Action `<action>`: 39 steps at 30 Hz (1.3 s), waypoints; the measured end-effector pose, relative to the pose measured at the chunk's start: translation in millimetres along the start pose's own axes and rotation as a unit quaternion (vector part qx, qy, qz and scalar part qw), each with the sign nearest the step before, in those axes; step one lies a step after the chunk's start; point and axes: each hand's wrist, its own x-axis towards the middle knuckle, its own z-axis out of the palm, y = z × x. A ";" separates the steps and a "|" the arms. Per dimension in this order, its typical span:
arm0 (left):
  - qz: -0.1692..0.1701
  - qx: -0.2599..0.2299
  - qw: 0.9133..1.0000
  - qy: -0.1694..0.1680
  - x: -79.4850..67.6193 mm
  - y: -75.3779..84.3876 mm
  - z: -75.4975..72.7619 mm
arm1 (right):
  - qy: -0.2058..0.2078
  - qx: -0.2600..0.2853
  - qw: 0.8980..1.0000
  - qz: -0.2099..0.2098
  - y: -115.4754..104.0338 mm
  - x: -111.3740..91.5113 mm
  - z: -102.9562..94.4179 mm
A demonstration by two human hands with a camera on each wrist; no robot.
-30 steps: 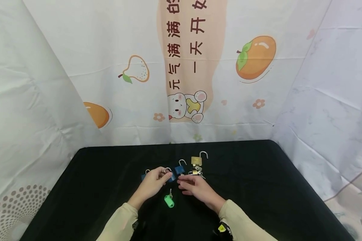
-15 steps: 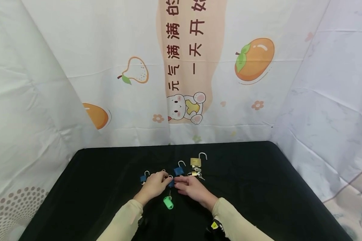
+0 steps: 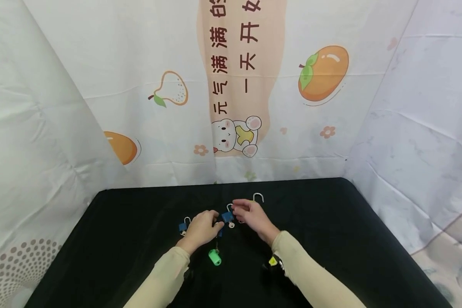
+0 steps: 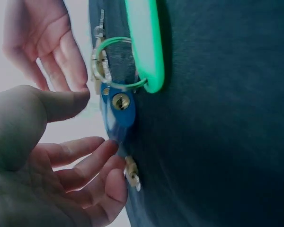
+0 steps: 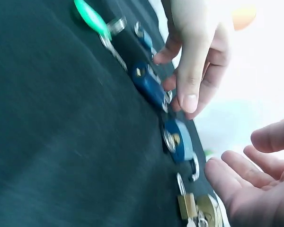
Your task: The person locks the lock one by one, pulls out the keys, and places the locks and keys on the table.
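My left hand (image 3: 202,229) hovers around a blue padlock (image 4: 118,111), its thumb and fingers spread loosely and not gripping it. That padlock lies on the black cloth with its keyhole facing the camera, mostly covered by the hand in the head view. A green key tag (image 3: 214,257) on a ring with a key lies just in front. To the right, a second blue padlock (image 3: 228,217) with its shackle open has a key at its bottom. Beside it my right hand (image 3: 253,216) hangs with relaxed fingers, holding nothing, and hides most of the brass padlocks behind it.
A smaller blue padlock (image 3: 182,227) with an open shackle and a key lies left of the left hand. In the right wrist view are a small brass padlock (image 5: 187,205) and a larger brass padlock (image 5: 209,211). A white printed curtain (image 3: 169,171) stands behind the table.
The left hand lowered the blue padlock it held by the shackle and let go of it. The right hand moved from beside that padlock back and right, toward the second blue padlock.
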 end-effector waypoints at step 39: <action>0.013 -0.113 0.993 -0.018 0.5 23.4 10.7 | -0.001 -0.058 0.998 -0.001 -12.3 10.0 -20.5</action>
